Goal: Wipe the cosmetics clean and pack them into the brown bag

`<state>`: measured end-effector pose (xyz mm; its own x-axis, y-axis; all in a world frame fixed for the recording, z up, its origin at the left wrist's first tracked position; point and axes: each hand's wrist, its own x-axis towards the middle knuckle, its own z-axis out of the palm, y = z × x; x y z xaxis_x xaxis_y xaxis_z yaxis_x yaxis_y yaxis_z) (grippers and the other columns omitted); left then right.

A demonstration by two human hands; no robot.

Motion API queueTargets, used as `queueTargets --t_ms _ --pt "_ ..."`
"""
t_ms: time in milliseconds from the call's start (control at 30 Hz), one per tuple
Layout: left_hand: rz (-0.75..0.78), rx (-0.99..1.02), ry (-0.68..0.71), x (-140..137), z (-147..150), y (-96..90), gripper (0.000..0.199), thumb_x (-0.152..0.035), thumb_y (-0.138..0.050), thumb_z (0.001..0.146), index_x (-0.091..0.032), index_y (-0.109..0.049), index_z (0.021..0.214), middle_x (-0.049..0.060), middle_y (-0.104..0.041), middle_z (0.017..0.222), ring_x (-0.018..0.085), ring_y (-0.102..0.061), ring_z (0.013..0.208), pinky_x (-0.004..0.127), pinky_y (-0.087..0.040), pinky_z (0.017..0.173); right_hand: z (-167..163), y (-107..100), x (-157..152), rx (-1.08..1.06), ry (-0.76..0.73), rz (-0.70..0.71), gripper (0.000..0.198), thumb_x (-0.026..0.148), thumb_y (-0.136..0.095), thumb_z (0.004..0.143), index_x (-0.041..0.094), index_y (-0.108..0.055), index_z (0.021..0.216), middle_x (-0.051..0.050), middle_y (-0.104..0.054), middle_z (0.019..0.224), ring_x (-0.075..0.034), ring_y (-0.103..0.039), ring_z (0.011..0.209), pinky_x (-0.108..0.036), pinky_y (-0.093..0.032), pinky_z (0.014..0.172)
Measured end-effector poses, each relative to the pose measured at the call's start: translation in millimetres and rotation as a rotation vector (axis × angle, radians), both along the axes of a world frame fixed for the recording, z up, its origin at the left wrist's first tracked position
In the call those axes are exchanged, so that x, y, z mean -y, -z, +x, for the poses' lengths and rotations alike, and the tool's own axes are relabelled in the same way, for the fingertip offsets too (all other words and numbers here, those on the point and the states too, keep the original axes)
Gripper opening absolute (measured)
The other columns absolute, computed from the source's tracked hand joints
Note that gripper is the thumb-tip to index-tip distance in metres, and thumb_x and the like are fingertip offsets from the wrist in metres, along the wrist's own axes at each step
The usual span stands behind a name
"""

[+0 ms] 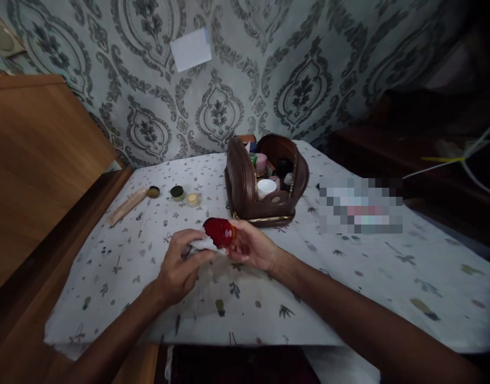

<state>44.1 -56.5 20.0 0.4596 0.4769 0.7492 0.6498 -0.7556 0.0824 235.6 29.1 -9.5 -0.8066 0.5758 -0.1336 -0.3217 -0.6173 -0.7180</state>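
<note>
My right hand grips a small red jar with pale lettering, held above the table near its middle. A crumpled white tissue is pinched in my left hand and lies against the jar's near left side. My fingers hide part of both. Just beyond, a brown toiletry bag stands unzipped, with a white pot, a pink-lidded container and other small items inside. Left of the bag are a dark-lidded jar and a tiny yellowish pot.
A makeup brush rests at the end of a long beige packet on the patterned tablecloth. A pixelated object lies at the right. A wooden panel borders the left side; a patterned wall rises behind.
</note>
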Motion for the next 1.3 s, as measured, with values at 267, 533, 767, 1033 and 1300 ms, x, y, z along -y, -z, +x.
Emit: queueTargets --t_ms 267,533,767,1033,1300 --pt "-0.084 0.065 -0.063 9 13 -18.1 0.048 0.003 -0.048 0.09 -0.019 -0.057 0.131 0.01 -0.052 0.12 0.017 -0.056 0.109 0.026 -0.052 0.086 2 0 0 0.015 -0.052 0.072 0.038 0.054 -0.067 0.075 0.016 -0.062 0.079 0.0 -0.065 0.055 -0.006 -0.041 0.036 -0.017 -0.019 0.034" --pt "-0.183 0.091 -0.201 3 15 -17.8 0.039 -0.013 -0.049 0.096 -0.02 -0.057 0.134 0.007 -0.06 0.111 0.014 -0.063 0.102 0.021 -0.053 0.085 17 -26 1 -0.02 0.286 0.376 0.052 0.046 -0.086 0.064 0.017 -0.064 0.101 0.002 -0.065 0.073 -0.009 -0.06 0.052 -0.019 -0.039 0.046" --pt "-0.177 -0.01 -0.155 -8 7 -13.1 0.024 -0.017 -0.051 0.094 -0.021 -0.069 0.11 0.007 -0.069 0.104 0.015 -0.07 0.094 0.02 -0.055 0.075 79 -85 -7 0.153 0.555 0.744 0.053 0.035 -0.083 0.07 0.02 -0.062 0.116 0.0 -0.065 0.09 -0.012 -0.063 0.074 -0.024 -0.05 0.066" --pt "-0.235 0.067 -0.125 -61 25 -52.3 0.023 -0.025 -0.049 0.096 -0.019 -0.066 0.109 0.006 -0.066 0.093 0.018 -0.065 0.086 0.026 -0.052 0.072 134 -140 -76 0.905 0.75 1.424 0.04 0.031 -0.073 0.076 0.016 -0.066 0.113 -0.003 -0.066 0.087 -0.016 -0.059 0.075 -0.028 -0.043 0.07" --pt "-0.199 0.029 -0.02 -74 44 -47.4 0.021 -0.019 -0.05 0.096 -0.02 -0.065 0.111 0.005 -0.065 0.092 0.016 -0.064 0.084 0.022 -0.05 0.07 122 -168 -108 1.455 0.313 1.679 0.03 0.033 -0.066 0.081 0.019 -0.07 0.108 -0.007 -0.072 0.099 -0.021 -0.064 0.088 -0.026 -0.036 0.067"
